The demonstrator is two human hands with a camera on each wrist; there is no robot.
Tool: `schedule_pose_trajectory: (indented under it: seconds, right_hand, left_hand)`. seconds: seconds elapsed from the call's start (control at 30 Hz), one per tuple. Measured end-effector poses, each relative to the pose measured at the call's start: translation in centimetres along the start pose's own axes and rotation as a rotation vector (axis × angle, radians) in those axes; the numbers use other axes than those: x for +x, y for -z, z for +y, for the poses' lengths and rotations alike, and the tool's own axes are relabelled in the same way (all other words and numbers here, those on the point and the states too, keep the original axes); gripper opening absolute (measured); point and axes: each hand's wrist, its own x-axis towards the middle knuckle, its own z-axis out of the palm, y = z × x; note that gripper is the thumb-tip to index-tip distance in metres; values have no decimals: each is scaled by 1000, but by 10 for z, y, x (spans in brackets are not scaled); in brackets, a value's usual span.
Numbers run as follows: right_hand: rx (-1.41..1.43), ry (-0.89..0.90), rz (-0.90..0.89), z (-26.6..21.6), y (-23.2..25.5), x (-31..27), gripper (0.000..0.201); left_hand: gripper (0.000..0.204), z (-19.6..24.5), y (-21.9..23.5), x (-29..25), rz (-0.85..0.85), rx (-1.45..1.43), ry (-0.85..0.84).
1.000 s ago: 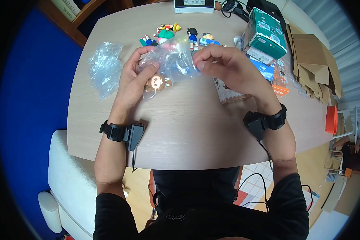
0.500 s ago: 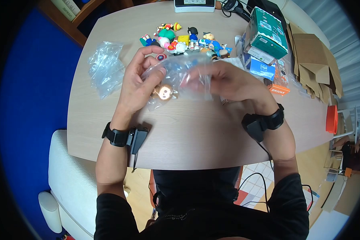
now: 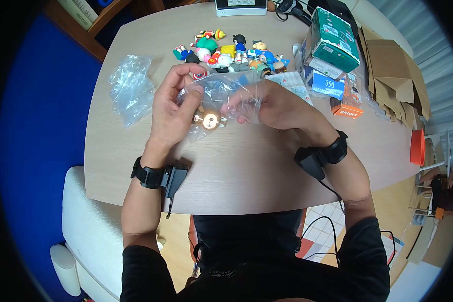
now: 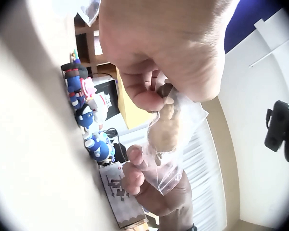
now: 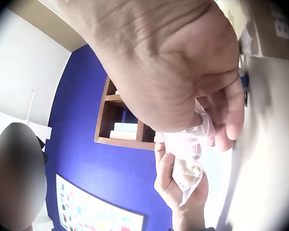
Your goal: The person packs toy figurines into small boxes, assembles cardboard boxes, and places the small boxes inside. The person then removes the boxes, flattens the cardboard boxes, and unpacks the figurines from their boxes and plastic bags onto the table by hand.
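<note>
My L grip (image 3: 173, 108)'s clamped on clear plastic bag (image 3: 214, 90), brown toy fig. (image 3: 211, 120) inside, over desk (image 3: 226, 171); R grip (image 3: 279, 105) at bag, can't tell if pinching. Fig. prob. light, firm; bag slippery, so grab fig.'s body.

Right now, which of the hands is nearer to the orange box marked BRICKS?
The right hand. In the head view, it is left of the orange box, apart from it; the left hand is farther left, pinching the plastic bag's left side.
</note>
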Motion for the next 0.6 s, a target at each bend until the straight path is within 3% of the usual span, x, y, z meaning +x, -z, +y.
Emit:
schedule_pose_trajectory:
  seconds: [0.1, 0.2, 0.33, 0.53, 0.6]
  right_hand:
    - [-80, -86, -10, -7, 1, -1, 18]
    - [-235, -7, -20, -8, -1, -3, 19]
    - [-193, -90, -74, -6, -1, -3, 23]
    - [-208, -10, -31, -15, -11, -3, 22]
    - [-93, -11, -30, -11, -15, -1, 25]
  left_hand:
    - [27, 2, -1, -1, -5, 18, -22]
    - [27, -1, -1, -2, -34, 13, -41]
    - [27, -3, -5, -6, -83, 16, -63]
    - [28, -2, -8, -6, -76, 19, -47]
    - [30, -3, -11, -7, -62, 9, -36]
